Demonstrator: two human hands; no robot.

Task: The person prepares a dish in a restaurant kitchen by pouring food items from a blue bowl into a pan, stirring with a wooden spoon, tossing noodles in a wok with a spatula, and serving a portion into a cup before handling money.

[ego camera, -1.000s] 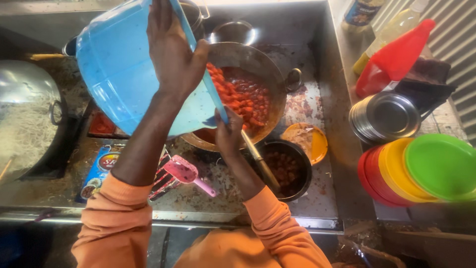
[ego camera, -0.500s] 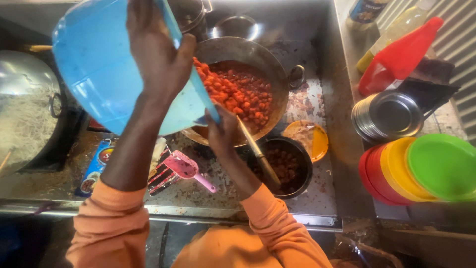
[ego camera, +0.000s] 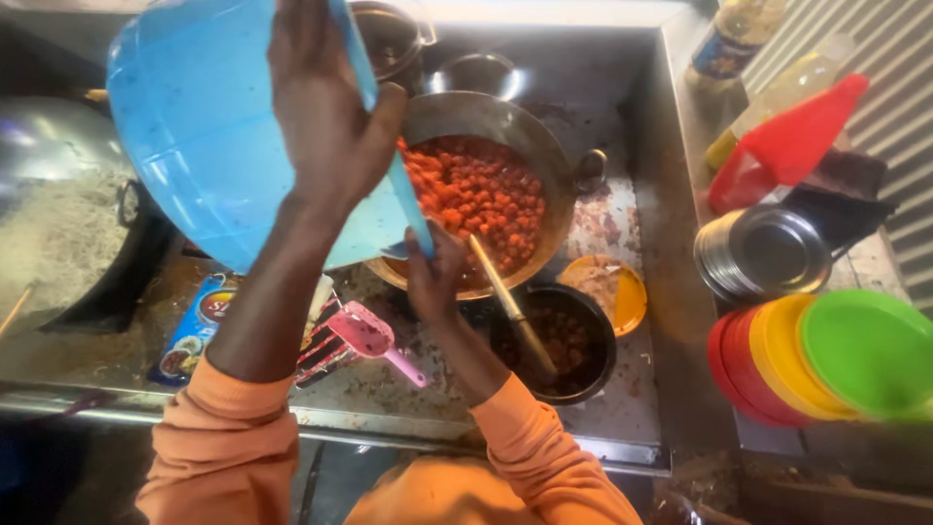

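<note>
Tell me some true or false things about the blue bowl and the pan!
1. The left hand grips the blue bowl by its rim. True.
2. The bowl is tilted over the pan. True.
3. The pan holds green peas. False: it holds red-orange pieces.
4. The right hand holds the pink spatula. False: it touches the bowl's lower edge; the spatula lies on the counter.
5. The plates are all blue. False: red, orange, yellow, green.

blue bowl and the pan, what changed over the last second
The left hand tipped the blue bowl up and leftward, and the red-orange pieces left its rim and now fill the pan. The right hand stayed under the bowl's edge; the plastic plates did not move.
</note>
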